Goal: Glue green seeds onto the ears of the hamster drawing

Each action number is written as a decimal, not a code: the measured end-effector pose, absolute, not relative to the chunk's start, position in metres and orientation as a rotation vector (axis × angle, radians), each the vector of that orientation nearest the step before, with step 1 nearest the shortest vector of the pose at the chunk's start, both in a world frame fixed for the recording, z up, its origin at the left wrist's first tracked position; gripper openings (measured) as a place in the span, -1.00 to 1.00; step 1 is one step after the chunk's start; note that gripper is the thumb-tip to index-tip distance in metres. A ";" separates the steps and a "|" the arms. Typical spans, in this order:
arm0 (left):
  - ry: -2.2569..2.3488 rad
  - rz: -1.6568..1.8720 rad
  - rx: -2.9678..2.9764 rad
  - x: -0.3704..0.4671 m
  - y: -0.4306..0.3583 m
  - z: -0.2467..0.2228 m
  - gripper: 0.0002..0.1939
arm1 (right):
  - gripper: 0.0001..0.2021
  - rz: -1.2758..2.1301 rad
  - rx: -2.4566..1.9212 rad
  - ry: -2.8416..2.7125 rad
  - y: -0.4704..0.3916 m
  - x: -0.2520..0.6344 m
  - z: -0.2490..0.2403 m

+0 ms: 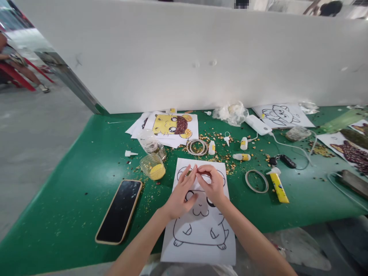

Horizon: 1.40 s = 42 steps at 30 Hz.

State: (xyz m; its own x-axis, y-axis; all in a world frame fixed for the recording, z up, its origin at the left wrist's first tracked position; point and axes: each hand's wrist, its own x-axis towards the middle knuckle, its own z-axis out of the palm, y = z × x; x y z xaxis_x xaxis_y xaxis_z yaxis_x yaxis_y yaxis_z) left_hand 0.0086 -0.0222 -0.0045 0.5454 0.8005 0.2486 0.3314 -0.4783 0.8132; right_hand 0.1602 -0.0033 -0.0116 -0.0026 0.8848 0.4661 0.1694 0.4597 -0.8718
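A white sheet [201,251] with a black outline drawing of a round-eared animal lies at the table's front edge. Over its upper part, my left hand [181,195] is open, fingers stretched toward the drawing's left ear, where a little dark green material shows. My right hand [212,184] has thumb and forefinger pinched together beside my left fingertips; whatever it holds is too small to name. Above the sheet, grains are scattered by a glue bottle [212,148]. A clear jar [153,167] with yellow grains lies tipped to the left.
A phone [119,211] lies at the left. Behind are a coloured animal picture [169,125], tape rolls [197,147] and a plastic bag [231,114]. At the right are a yellow tube [279,188], a ring [257,181], keys [287,161] and cables. A white partition [201,57] stands behind.
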 end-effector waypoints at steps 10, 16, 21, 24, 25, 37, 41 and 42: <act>0.947 0.771 2.002 0.008 -0.024 -0.001 -0.17 | -0.83 0.704 -0.960 -1.524 -0.003 0.162 -0.009; 0.919 0.823 2.049 0.010 -0.023 -0.007 -0.15 | -0.88 0.635 -1.007 -1.548 -0.003 0.161 -0.006; 0.931 0.781 2.027 0.011 -0.024 -0.002 -0.16 | -0.92 0.674 -1.029 -1.513 -0.002 0.163 -0.008; 0.922 0.780 1.969 0.010 -0.024 0.000 -0.17 | -0.90 0.696 -0.994 -1.519 -0.003 0.163 -0.007; 0.917 0.788 1.947 0.010 -0.024 0.000 -0.17 | -0.88 0.693 -0.982 -1.528 -0.003 0.163 -0.007; 0.953 0.824 1.978 0.010 -0.024 0.000 -0.16 | -0.85 0.503 -0.957 -1.674 -0.003 0.164 -0.001; 1.030 0.784 2.096 0.011 -0.024 -0.001 -0.16 | -0.83 0.485 -0.956 -1.690 -0.003 0.163 -0.001; 1.045 0.777 2.123 0.012 -0.024 -0.001 -0.15 | -0.82 0.478 -0.956 -1.696 -0.003 0.163 -0.002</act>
